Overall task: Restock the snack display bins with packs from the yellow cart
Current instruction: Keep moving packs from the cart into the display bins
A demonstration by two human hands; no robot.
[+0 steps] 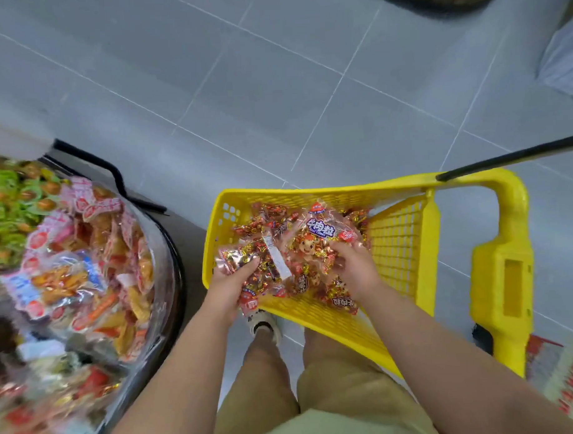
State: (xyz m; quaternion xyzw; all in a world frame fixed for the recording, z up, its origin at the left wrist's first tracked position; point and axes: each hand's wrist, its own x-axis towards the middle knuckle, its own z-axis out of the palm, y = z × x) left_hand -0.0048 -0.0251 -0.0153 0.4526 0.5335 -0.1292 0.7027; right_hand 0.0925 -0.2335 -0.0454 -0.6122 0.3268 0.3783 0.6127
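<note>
Head view: left hand [229, 287] and right hand [355, 266] each pinch clear red-gold snack packs [321, 230].

Lower centre of frame: loose khaki shorts [333, 393], soft creased cloth, two wide legs. Above them, centre: one shoe [264, 324], pale beige with dark markings. Left forearm [174, 376] and right forearm [445, 351] bare, unsleeved; left hand [227, 292] and right hand [356, 268] bare.
</note>
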